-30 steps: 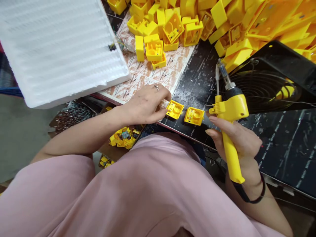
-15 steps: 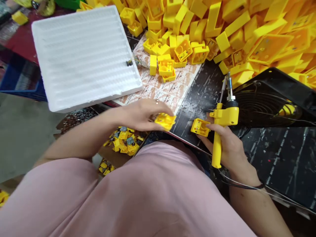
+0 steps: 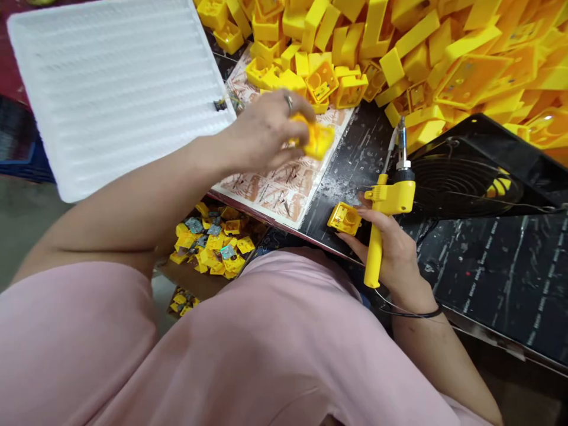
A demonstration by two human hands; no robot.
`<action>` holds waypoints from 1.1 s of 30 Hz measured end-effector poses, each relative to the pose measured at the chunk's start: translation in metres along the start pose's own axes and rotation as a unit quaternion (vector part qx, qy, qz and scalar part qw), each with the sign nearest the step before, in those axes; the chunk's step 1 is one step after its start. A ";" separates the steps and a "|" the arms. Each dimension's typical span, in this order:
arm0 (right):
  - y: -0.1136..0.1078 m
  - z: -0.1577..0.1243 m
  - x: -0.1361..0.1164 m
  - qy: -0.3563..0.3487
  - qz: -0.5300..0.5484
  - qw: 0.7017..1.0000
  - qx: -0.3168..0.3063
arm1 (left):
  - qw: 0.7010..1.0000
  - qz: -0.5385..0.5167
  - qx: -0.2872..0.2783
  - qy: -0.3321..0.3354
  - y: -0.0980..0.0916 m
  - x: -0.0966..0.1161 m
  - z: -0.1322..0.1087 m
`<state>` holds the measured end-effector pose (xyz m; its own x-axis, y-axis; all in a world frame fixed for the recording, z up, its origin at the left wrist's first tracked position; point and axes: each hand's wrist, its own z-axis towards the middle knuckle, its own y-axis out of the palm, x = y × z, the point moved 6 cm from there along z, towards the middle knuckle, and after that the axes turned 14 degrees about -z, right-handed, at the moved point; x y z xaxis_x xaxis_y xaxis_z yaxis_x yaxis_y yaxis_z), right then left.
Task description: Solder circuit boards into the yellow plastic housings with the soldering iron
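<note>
My left hand (image 3: 270, 127) is closed on a yellow plastic housing (image 3: 320, 142), blurred by motion, above the patterned sheet (image 3: 275, 192) and close to the heap's near edge. In my right hand (image 3: 390, 245) is a yellow soldering gun (image 3: 376, 254), its metal tip (image 3: 402, 142) pointing away from me. Between the thumb and fingertips of that same hand sits a second yellow housing (image 3: 344, 219), its hollow side facing up, at the table's front edge. Small parts inside it are hard to make out.
A heap of yellow housings (image 3: 417, 59) covers the back of the black table (image 3: 501, 266). A black fan (image 3: 461, 177) stands at the right. A white foam tray (image 3: 119, 89) lies left, with a box of yellow and grey pieces (image 3: 217, 248) below the edge.
My left hand has moved away from my body, carrying its housing from the table's front edge to over the patterned sheet. My right hand keeps the gun and housing; the whole view has shifted slightly.
</note>
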<state>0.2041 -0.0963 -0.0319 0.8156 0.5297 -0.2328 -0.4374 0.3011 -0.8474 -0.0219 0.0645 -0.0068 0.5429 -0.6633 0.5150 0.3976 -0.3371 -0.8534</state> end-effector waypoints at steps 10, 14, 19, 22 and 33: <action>0.004 -0.003 0.006 0.013 0.022 1.000 -0.001 | 0.996 0.034 0.066 -0.052 0.025 0.039 -0.039; 0.003 -0.005 0.007 0.011 0.022 1.000 0.015 | 0.986 0.138 -0.022 -0.094 0.050 0.064 -0.040; -0.004 -0.006 0.007 0.003 0.012 0.999 0.048 | 0.988 0.069 -0.127 0.049 0.068 0.089 -0.035; -0.004 -0.006 0.005 -0.002 0.000 1.000 0.028 | 0.990 0.001 -0.124 0.071 0.059 0.083 -0.037; -0.004 0.012 -0.009 -0.026 -0.039 0.999 0.015 | 0.945 0.228 0.069 -0.223 -0.054 -0.117 -0.006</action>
<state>0.1939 -0.0928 -0.0207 0.8278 0.5431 -0.1406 -0.3848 0.3673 -0.8467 -0.1115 0.1567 -0.0217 0.9272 -0.3598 0.1042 0.1219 0.0267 -0.9922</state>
